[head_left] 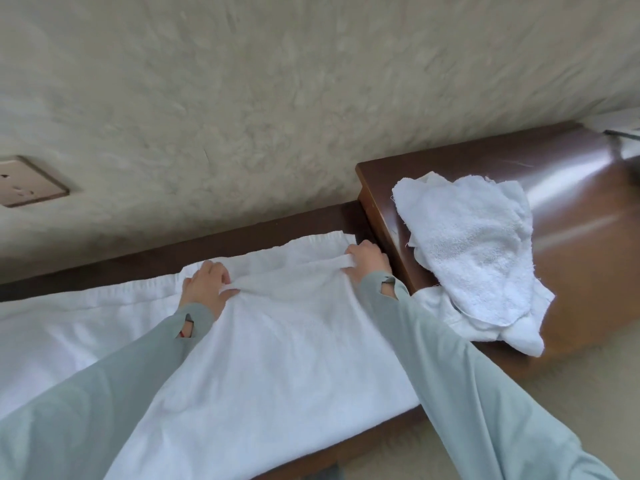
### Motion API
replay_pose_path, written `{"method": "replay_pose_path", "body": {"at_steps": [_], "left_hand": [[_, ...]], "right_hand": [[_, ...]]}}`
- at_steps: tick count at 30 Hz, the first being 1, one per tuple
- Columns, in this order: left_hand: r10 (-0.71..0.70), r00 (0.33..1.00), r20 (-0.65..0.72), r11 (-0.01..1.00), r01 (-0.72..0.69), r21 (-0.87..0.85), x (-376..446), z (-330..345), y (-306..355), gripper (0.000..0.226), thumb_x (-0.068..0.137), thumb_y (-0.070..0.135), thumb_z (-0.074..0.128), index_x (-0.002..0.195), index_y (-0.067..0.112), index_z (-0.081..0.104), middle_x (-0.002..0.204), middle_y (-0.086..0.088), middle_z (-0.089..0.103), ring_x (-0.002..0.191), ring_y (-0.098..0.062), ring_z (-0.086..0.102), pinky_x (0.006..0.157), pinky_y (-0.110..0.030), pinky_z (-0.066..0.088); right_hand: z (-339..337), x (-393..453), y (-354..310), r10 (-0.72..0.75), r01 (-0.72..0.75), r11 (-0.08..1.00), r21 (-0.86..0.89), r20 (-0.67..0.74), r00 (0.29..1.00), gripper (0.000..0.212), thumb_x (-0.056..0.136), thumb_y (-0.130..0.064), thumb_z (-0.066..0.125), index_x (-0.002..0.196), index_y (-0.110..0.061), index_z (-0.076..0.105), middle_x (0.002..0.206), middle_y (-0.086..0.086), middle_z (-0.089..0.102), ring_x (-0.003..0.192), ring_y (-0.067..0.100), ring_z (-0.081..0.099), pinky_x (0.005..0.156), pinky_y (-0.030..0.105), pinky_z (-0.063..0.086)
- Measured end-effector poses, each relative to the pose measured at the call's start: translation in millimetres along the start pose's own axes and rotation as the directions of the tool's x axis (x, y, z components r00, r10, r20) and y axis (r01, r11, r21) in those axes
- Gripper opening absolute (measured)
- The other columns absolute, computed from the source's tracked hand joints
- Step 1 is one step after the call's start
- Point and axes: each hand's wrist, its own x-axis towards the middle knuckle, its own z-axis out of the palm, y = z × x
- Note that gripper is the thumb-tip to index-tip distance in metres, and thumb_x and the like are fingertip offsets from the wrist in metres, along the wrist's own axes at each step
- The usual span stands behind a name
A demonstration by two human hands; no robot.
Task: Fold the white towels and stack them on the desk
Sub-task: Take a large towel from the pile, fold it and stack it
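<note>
Clearly soft and limp, the white towel point(277, 341) spread on the bed sags between the left hand point(204, 289) and right hand point(369, 261), both pinching its far edge near the corners.

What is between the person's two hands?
In the head view, a bunched ridge of the white towel runs from the left hand to the right hand; both pinch it. Nothing else lies there.
</note>
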Motion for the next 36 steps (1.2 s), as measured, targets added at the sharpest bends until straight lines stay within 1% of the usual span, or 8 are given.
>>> {"method": "replay_pose_path", "body": {"at_steps": [4,10,16,19,23,28,33,36], "left_hand": [[-0.118,0.964,-0.236,0.993,0.112,-0.040,-9.0,10.4,4.6,0.048,0.076,-0.012,0.057,0.119,0.006,0.049,0.127,-0.016,0.042,0.118,-0.037,0.037,0.098,-0.041,0.030],[-0.120,0.979,-0.164,0.980,0.090,-0.178,-16.3,14.3,-24.9,0.063,0.085,0.032,0.065,0.136,0.007,0.039,0.139,-0.010,0.038,0.131,-0.030,0.035,0.111,-0.042,0.026],[-0.078,0.995,0.059,0.995,0.074,0.067,-10.0,-5.4,-71.7,0.083,0.076,0.018,0.066,0.147,0.017,0.022,0.146,-0.004,0.028,0.138,-0.026,0.027,0.117,-0.045,0.007],[-0.089,0.993,0.073,0.970,0.070,0.233,-8.0,-12.1,-74.4,0.078,0.080,0.045,0.062,0.144,0.017,0.028,0.136,-0.004,0.041,0.131,-0.025,0.037,0.113,-0.041,0.019],[-0.129,0.992,-0.008,0.950,0.126,0.284,-10.0,-21.0,-68.5,0.050,0.086,0.038,0.056,0.129,0.014,0.046,0.121,-0.005,0.051,0.117,-0.025,0.049,0.099,-0.037,0.032],[-0.130,0.962,-0.242,0.969,0.174,0.173,-17.6,-9.8,-34.9,0.064,0.084,0.012,0.060,0.142,0.011,0.035,0.141,-0.016,0.034,0.130,-0.036,0.030,0.113,-0.050,0.016],[0.189,0.981,-0.037,0.941,-0.170,0.293,-27.9,49.2,-1.2,0.055,0.096,0.051,0.002,0.147,0.034,0.013,0.157,-0.005,0.010,0.144,-0.033,0.005,0.111,-0.062,0.011],[0.170,0.985,-0.034,0.936,-0.151,0.317,-18.9,79.8,-11.4,0.062,0.084,0.060,-0.022,0.144,0.044,-0.015,0.155,0.006,-0.024,0.139,-0.027,-0.033,0.109,-0.057,-0.014]], "right_hand": [[8.9,-1.8,2.7,0.134,-0.101,0.969,0.225,-0.137,0.982,0.040,0.083,-0.019,0.062,0.117,-0.010,0.044,0.121,0.010,0.044,0.114,0.030,0.043,0.085,0.037,0.040],[17.9,-3.9,-4.9,0.239,-0.231,0.920,0.318,0.014,0.971,0.078,0.074,-0.049,0.071,0.132,-0.008,0.036,0.128,0.009,0.050,0.123,0.027,0.045,0.102,0.040,0.039],[10.6,-2.9,-16.1,0.082,-0.098,0.935,0.340,0.062,0.995,0.036,0.084,-0.023,0.062,0.116,-0.008,0.055,0.116,0.009,0.060,0.104,0.024,0.056,0.077,0.023,0.038],[4.4,-5.5,-20.3,0.094,-0.104,0.923,0.371,0.045,0.995,0.024,0.086,-0.015,0.052,0.110,-0.013,0.048,0.110,0.006,0.058,0.087,0.023,0.053,0.074,0.029,0.043],[0.5,-6.0,-19.3,0.148,-0.132,0.987,0.087,-0.212,0.966,0.035,0.082,0.003,0.049,0.113,-0.011,0.041,0.116,0.008,0.052,0.100,0.031,0.054,0.081,0.038,0.040],[28.1,-10.1,-31.2,-0.201,0.139,0.976,-0.169,-0.442,0.874,0.062,0.062,0.010,0.058,0.119,-0.008,0.043,0.125,0.019,0.048,0.111,0.038,0.049,0.092,0.042,0.042],[93.9,-31.4,-43.2,-0.754,0.699,0.572,-0.429,0.061,0.654,0.054,0.091,-0.045,0.038,0.142,-0.034,0.026,0.154,0.005,0.025,0.142,0.033,0.023,0.110,0.059,0.021],[104.6,-13.6,-13.6,-0.541,0.481,0.783,-0.395,-0.048,0.840,0.055,0.094,-0.053,0.010,0.147,-0.038,0.006,0.159,0.000,0.003,0.145,0.028,-0.006,0.113,0.056,0.007]]}}
